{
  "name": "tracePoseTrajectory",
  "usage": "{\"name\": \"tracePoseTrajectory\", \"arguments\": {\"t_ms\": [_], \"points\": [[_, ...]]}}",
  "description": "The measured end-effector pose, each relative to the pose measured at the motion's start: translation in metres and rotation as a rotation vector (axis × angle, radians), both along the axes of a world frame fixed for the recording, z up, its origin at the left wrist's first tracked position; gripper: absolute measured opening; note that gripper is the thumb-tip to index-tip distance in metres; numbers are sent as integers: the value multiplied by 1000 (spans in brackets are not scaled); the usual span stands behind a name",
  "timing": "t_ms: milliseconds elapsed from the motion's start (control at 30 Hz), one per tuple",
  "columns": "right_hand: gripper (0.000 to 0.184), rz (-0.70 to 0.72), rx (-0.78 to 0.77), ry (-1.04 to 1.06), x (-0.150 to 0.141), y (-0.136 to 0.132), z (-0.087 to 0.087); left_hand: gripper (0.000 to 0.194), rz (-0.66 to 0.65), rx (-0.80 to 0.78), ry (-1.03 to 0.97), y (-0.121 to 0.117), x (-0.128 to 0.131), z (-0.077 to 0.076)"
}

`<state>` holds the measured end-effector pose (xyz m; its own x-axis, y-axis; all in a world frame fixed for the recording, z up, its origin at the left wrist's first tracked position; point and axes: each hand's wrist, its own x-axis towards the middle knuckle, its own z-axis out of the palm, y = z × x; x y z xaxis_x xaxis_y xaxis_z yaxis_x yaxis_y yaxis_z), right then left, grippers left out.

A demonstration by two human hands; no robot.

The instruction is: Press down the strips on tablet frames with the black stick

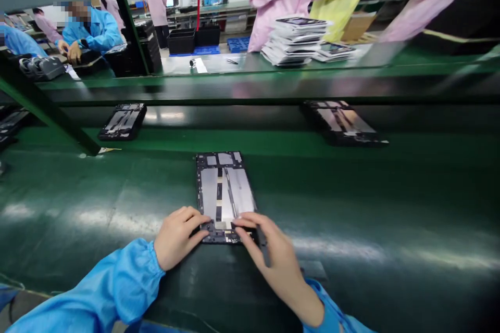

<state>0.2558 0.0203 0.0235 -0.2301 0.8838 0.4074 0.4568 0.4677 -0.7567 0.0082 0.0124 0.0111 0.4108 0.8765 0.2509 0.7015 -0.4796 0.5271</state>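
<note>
An opened tablet [244,187] lies flat on the green bench, its silver battery area, black frame and a dark flex strip showing. My left hand [180,237] grips its lower left corner, with index finger and thumb on the frame. At the lower right part of the tablet, the fingertips of my right hand [271,257] touch the inside near the bottom connectors. A dark, slim tool [263,246] is tucked in that hand between thumb and fingers; its kind I cannot make out. What exactly the right fingertips press is hidden.
Beyond the bench, stacked opened tablets lie at left [123,120] and right [344,122] on a belt. A green post [50,104] slants down at left. Farther back are a pile of white-wrapped devices [292,41], black bins [182,40] and several co-workers in coloured smocks.
</note>
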Motion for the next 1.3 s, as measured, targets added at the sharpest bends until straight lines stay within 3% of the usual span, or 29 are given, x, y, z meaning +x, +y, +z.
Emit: {"name": "tracePoseTrajectory", "arguments": {"t_ms": [67,167,400,533,700,967,1167,1300], "points": [[19,127,-28,-30,-17,0,0,17,-14,46,-7,2,5,0],[25,209,-63,-45,-33,2,-7,18,-27,62,-44,1,8,0],[30,336,-128,-19,-29,2,-9,16,-37,1,-56,-12,9,-2],[32,354,-91,-37,-29,0,-9,18,-46,162,139,-17,12,0],[30,365,-48,-83,-32,-1,-12,24,-149,419,395,-27,4,8],[33,350,-80,-46,-30,0,-11,31,-227,401,403,-25,-15,1],[33,312,-116,-72,-32,1,-10,37,-242,403,424,-23,-13,1],[35,305,-227,50,-19,-3,-4,36,-220,352,435,-25,-8,0]]}}
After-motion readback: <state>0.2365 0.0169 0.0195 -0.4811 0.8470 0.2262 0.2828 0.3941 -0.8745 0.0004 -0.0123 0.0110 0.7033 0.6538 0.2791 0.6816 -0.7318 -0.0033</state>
